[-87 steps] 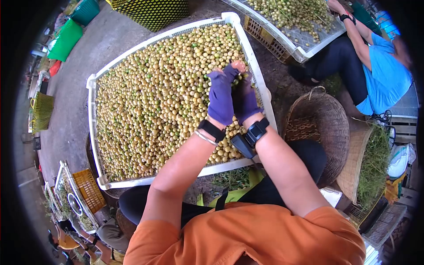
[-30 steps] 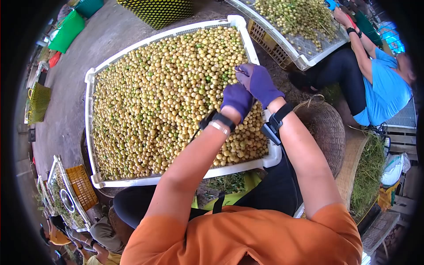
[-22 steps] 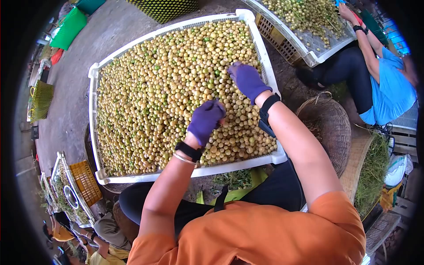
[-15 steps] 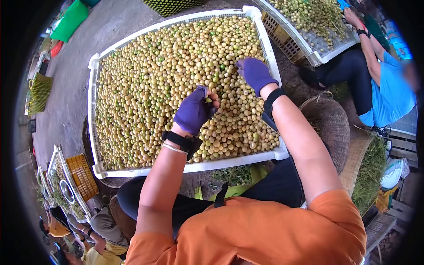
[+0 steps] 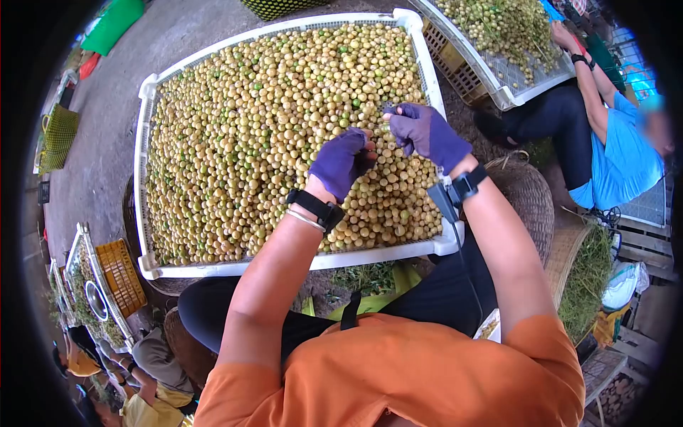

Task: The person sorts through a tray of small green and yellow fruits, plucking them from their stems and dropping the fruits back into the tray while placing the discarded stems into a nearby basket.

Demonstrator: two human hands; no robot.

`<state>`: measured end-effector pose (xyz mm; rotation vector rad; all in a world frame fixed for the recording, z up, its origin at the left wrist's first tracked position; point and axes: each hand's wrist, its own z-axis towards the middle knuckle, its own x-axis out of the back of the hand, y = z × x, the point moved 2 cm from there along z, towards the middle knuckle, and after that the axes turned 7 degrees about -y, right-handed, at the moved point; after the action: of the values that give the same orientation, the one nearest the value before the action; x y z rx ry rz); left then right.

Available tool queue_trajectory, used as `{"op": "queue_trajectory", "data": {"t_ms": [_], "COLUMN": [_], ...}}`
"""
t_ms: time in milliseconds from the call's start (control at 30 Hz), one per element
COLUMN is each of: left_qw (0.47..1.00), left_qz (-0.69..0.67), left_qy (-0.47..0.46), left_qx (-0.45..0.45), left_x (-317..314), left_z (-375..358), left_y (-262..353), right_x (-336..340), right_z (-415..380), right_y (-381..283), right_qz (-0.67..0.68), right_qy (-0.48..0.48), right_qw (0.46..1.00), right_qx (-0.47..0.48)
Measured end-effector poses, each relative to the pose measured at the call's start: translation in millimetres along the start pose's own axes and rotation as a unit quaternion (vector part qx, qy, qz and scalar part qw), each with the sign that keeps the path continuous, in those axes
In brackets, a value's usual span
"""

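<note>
A white-rimmed mesh tray (image 5: 146, 178) lies before me, covered with small round yellow-brown fruits (image 5: 242, 142), a few of them green. Over its right half, my left hand (image 5: 345, 160), in a purple glove with bare fingertips, has its fingers curled inward; what it holds, if anything, is hidden. Just right of it, my right hand (image 5: 427, 135), gloved the same way, is closed with thumb and fingertips pinched, pointing toward the left hand. Anything between those fingertips is too small to name. A small gap separates the two hands.
A woven basket (image 5: 523, 206) stands right of the tray. A co-worker in blue (image 5: 626, 149) sits at a second tray (image 5: 509, 96), upper right. More people (image 5: 153, 388) and an orange crate (image 5: 119, 277) are at lower left. Green stems (image 5: 587, 285) lie at right.
My left hand has moved right, nearer the right hand. My right hand has turned its fingers toward the left hand and shifted slightly right and down. The view has shifted slightly.
</note>
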<state>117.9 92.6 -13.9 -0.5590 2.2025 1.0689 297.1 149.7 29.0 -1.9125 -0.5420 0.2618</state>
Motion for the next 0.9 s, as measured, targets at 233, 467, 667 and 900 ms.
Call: {"op": "queue_trajectory", "data": {"t_ms": [233, 467, 667, 900], "left_qw": [0.992, 0.998, 0.98, 0.984], "left_qz": [-0.095, 0.028, 0.165, 0.161], "left_qy": [-0.078, -0.024, 0.034, 0.046], "left_qx": [-0.007, -0.047, -0.102, -0.062], "left_x": [-15, -20, -2, -4], "left_z": [-15, -45, -57, -75], "left_y": [-15, -17, -32, -32], "right_x": [-36, -60, -76, -83], "right_z": [-35, -52, -61, -62], "right_y": [-12, 7, 8, 20], "right_qz": [0.184, -0.02, -0.308, -0.424], "right_qy": [0.002, 0.045, 0.06, 0.002], "right_qw": [0.983, 0.99, 0.926, 0.88], "right_qx": [0.027, 0.132, 0.211, 0.215]}}
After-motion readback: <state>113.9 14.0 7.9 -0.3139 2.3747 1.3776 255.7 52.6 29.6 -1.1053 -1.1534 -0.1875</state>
